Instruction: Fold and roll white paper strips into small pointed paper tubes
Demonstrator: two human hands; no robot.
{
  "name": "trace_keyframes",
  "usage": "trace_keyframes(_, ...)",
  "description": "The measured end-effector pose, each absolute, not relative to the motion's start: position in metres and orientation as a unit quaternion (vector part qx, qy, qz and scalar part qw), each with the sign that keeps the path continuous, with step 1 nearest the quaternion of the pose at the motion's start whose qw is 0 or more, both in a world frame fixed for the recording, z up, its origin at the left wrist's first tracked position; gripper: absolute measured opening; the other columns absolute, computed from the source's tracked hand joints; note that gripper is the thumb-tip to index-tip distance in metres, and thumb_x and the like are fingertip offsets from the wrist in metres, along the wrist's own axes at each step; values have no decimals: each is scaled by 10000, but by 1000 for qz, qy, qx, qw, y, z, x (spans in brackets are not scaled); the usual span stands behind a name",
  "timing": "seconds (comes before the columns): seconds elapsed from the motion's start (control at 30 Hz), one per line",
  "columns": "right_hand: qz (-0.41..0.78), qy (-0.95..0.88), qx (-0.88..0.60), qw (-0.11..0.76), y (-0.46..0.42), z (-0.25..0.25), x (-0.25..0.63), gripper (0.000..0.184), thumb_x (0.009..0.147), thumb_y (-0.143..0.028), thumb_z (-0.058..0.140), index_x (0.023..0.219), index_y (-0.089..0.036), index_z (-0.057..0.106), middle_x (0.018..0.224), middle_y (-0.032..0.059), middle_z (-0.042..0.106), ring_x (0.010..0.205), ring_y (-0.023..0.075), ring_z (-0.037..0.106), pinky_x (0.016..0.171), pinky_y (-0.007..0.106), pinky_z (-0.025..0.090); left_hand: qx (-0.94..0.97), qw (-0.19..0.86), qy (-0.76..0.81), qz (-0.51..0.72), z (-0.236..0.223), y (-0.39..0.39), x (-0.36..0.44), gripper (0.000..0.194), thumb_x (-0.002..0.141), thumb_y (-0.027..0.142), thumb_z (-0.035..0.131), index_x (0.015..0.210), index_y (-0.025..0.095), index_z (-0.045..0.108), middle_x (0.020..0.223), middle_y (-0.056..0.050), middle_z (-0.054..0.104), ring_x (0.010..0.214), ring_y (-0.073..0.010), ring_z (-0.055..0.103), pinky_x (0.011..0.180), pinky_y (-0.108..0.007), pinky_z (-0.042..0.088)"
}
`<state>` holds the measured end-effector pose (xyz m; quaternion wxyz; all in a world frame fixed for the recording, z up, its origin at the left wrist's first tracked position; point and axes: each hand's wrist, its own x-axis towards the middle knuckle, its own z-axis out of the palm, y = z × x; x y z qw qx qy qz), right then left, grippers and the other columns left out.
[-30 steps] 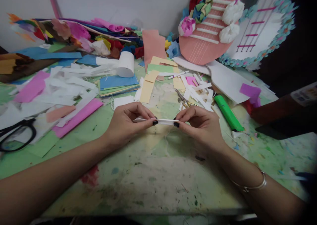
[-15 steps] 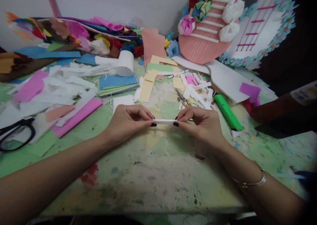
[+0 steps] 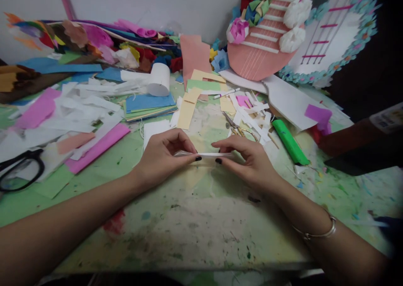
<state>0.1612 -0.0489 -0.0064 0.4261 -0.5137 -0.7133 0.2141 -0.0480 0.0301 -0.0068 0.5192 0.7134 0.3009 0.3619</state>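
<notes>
A narrow folded strip of white paper point(image 3: 209, 154) is held level above the middle of the table. My left hand point(image 3: 166, 154) pinches its left part between thumb and fingers; a bit of the paper shows inside the hand. Around the strip's right end is my right hand point(image 3: 248, 160), its thumb and index finger parted above and below the paper. Whether another finger of that hand touches the strip from behind cannot be seen. Gold-handled scissors point(image 3: 241, 131) lie just behind my right hand.
White paper strips point(image 3: 82, 105) and black-handled scissors point(image 3: 23, 168) lie left. Behind are a blue-topped paper stack point(image 3: 149, 103) and a white roll point(image 3: 159, 80). A green wrapped stick point(image 3: 290, 143) lies right. Guitar-shaped paper decorations point(image 3: 261, 55) stand at the back.
My right thumb and index finger, earlier pinching the strip's right end, have come apart and sit slightly further left. My left hand keeps its pinch.
</notes>
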Motion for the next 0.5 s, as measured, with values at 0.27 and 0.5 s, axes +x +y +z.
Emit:
trace_keyframes(0.27, 230, -707, -512, 430, -49, -8, 155, 81, 821, -177, 665, 855, -207, 732, 790, 14, 741, 711, 125, 667, 654, 249, 517, 734, 509, 286, 347, -9, 26, -47, 141, 724, 198, 736, 690, 157, 605, 696, -4, 630, 663, -101, 600, 624, -215, 535)
trace_keyframes(0.5, 210, -709, -499, 451, -53, -2, 151, 83, 814, -129, 661, 810, -190, 718, 764, 16, 730, 702, 120, 662, 640, 238, 512, 757, 497, 286, 314, -6, 25, -47, 132, 734, 211, 727, 851, 166, 683, 822, -22, 700, 776, -135, 666, 685, -223, 568)
